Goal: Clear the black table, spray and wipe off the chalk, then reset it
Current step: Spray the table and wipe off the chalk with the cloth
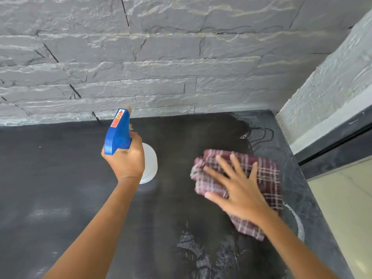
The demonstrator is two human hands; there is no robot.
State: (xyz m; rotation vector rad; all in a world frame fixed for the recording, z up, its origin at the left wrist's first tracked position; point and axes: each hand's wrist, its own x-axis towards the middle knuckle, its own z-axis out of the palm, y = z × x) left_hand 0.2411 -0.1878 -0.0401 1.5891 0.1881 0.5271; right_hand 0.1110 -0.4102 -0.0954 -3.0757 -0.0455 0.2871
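Left hand (125, 158): curled round the neck of the spray bottle (120, 135), holding it above the black bench (60, 178), blue trigger head pointing toward the stone wall (161, 57).
Right hand (234, 185): fingers spread flat, pressing the plaid cloth (265, 174) onto the bench near its right edge.
Chalk (300, 224): a white arc just right of the cloth.
Bench surface: wet, darker patches around the cloth.
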